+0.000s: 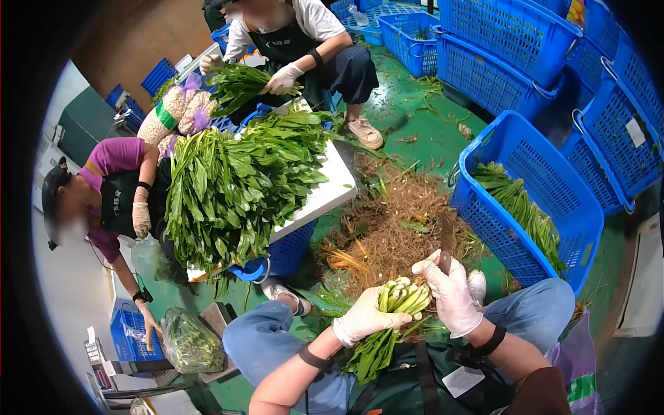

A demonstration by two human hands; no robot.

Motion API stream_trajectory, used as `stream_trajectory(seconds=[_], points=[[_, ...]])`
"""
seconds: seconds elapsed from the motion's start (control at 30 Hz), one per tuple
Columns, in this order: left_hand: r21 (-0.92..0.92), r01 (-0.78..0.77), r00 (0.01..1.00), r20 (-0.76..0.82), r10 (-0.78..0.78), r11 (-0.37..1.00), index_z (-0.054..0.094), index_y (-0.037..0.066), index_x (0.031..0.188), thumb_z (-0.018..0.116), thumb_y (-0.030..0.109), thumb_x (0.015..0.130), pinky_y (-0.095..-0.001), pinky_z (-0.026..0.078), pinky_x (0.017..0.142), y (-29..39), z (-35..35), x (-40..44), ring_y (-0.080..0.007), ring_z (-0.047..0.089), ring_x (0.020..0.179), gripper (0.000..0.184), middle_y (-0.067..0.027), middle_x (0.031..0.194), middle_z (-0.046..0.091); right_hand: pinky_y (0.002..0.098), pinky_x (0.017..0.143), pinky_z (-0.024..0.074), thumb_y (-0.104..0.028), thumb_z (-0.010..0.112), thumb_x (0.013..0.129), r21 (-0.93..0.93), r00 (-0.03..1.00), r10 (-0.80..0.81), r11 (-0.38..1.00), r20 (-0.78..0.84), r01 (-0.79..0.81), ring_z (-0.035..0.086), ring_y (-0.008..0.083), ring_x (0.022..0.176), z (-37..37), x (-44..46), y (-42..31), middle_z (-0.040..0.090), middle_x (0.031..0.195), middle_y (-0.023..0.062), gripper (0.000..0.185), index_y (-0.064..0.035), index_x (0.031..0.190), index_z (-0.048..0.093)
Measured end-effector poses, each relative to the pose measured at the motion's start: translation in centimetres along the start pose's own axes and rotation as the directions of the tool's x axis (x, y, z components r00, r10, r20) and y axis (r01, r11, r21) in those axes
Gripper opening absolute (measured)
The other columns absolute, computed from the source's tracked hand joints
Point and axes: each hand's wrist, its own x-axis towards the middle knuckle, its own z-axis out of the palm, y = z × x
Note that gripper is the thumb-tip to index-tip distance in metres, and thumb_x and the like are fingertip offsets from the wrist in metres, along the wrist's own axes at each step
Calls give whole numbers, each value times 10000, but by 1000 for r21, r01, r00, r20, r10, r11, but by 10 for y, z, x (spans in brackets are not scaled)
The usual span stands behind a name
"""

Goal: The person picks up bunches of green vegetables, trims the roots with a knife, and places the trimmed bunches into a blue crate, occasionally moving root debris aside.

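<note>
From my end, the bundle of leafy greens (403, 299) sits at lower center of the frame, closed inside the left grip (368, 317). Its long axis slants, pale stem ends toward the upper right, leaves toward the lower left. My right grip (453, 297) is wrapped around a knife (447, 238), blade pointing up the frame. Those stem ends lie just left of the right grip, the nearer one to them; I can't tell whether they touch. Above spreads a pile of roots (394, 228).

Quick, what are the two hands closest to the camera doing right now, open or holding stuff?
Left hand: closed around a bunch of greens.
Right hand: closed, holding a knife.
</note>
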Motion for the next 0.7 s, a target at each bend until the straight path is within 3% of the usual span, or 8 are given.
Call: stream_trajectory(seconds=[0.1, 0.2, 0.23, 0.37, 0.53, 0.6, 0.67, 0.7], points=[[-101, 40, 999, -23, -43, 994, 576, -20, 1204, 691, -17, 802, -268, 521, 789, 1, -2, -3, -155, 656, 915, 417, -92, 1125, 669, 201, 547, 293, -247, 652, 926, -20, 1000, 13, 1000, 8, -13, 409, 15, 618, 3, 2, -5, 502, 707, -81, 199, -59, 992, 648], [-59, -60, 997, -47, 57, 996, 503, -19, 1308, 642, 2, 837, -261, 523, 760, -13, -13, -7, -130, 642, 909, 492, -89, 1181, 648, 212, 563, 275, -416, 494, 997, -93, 957, -147, 980, 251, 175, 343, 31, 610, -20, 17, -19, 454, 707, -76, 484, -19, 1262, 576], [-50, -83, 990, -122, 76, 995, 515, -22, 1287, 645, 3, 834, -265, 522, 777, -13, -10, -9, -128, 640, 907, 472, -84, 1164, 653, 214, 559, 272, -423, 435, 1017, -274, 942, -63, 949, 329, 159, 323, 42, 606, -25, 17, -31, 408, 693, -76, 543, -10, 1363, 502], [137, -122, 964, -220, 150, 983, 556, -16, 1220, 663, 25, 803, -247, 508, 814, -13, -11, -12, -84, 622, 893, 432, -56, 1094, 676, 207, 572, 295, -292, 443, 1025, -283, 841, 136, 959, 524, 22, 325, 34, 623, -39, 10, -6, 361, 688, -86, 473, -22, 1413, 448], [448, -114, 925, -279, 260, 887, 633, -1, 1119, 706, 27, 745, -227, 508, 802, -23, -13, -12, -50, 607, 846, 382, -19, 963, 704, 191, 571, 287, -204, 473, 1015, -184, 826, 176, 979, 536, -89, 321, 25, 644, -25, 1, -5, 400, 732, -83, 458, -32, 1436, 417], [495, -87, 909, -315, 272, 865, 629, 4, 1067, 689, -37, 746, -218, 505, 721, -21, -5, -13, -45, 580, 783, 329, 20, 908, 664, 182, 584, 301, -208, 481, 1013, -214, 811, 205, 972, 547, -101, 328, 16, 664, -22, 2, -4, 468, 802, -75, 456, -31, 1430, 428], [461, -133, 890, -333, 310, 877, 654, 13, 1009, 707, -33, 728, -220, 504, 684, -20, -1, -13, -43, 571, 734, 290, 27, 849, 656, 183, 697, 385, -219, 489, 1012, -306, 810, 243, 948, 533, -84, 442, 23, 783, -21, 2, -6, 580, 999, -44, 458, -25, 1423, 435], [603, -160, 860, -304, 410, 782, 665, 23, 983, 717, -27, 713, -220, 503, 675, -18, -2, -13, -52, 581, 721, 279, 15, 832, 658, 207, 798, 399, -225, 491, 1011, -294, 805, 240, 952, 543, -85, 482, 51, 906, -20, 2, -7, 579, 1121, -18, 461, -22, 1421, 436]])
